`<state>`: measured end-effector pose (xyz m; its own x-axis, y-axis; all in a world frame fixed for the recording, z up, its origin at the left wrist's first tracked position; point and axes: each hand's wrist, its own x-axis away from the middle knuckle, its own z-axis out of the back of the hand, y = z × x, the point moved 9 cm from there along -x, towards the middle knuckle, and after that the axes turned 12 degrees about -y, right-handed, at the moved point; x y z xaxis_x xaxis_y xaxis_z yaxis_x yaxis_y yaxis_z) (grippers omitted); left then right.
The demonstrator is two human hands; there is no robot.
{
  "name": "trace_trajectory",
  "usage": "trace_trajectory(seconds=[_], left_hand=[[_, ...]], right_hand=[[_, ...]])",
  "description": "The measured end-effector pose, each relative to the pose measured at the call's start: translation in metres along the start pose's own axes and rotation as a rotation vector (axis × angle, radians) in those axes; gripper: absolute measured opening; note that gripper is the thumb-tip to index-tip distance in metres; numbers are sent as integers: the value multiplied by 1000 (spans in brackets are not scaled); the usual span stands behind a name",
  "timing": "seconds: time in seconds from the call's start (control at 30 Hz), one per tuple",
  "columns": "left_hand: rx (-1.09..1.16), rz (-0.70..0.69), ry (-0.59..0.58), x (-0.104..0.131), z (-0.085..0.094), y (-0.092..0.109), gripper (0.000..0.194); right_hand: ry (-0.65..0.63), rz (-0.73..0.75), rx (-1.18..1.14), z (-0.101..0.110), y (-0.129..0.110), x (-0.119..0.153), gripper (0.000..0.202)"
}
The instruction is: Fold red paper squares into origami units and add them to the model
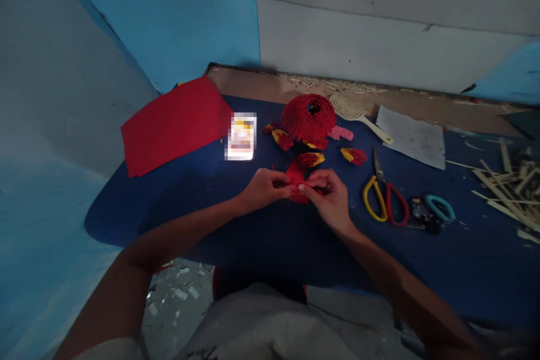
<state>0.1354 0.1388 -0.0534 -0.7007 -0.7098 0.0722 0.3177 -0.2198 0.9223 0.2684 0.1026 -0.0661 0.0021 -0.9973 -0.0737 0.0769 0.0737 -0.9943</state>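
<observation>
Both hands meet near the middle of the blue table (261, 236), pinching a small piece of red paper (300, 193). My left hand (266, 187) grips its left side between thumb and fingers. From the right, my right hand (329, 194) holds the same piece with its thumb on top. Just beyond the fingers lies a small red and yellow folded piece (311, 159). Behind it sits a round, ridged red piece (307, 118) with a dark opening on top. Exact folds in the held paper are too small to tell.
Large red sheets (177, 126) lie at the left, beside a bright pixelated item (241, 136). Scissors (385, 191), a teal ring-shaped item (440, 208) and thin pale strips (514, 185) are at the right. Farther back are a pale brush (354, 112) and a grey sheet (415, 138).
</observation>
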Motion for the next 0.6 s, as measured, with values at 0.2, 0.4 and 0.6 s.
trace_trajectory(seconds=[0.2, 0.4, 0.6], left_hand=[[-135, -57, -3, 1, 4, 11, 19], [-111, -31, -15, 1, 3, 6, 20], [-165, -36, -46, -1, -4, 3, 23]], right_hand=[[-85, -67, -61, -3, 6, -5, 26], [-216, -31, 121, -10, -1, -8, 17], [-222, 11, 298, -14, -5, -5, 19]])
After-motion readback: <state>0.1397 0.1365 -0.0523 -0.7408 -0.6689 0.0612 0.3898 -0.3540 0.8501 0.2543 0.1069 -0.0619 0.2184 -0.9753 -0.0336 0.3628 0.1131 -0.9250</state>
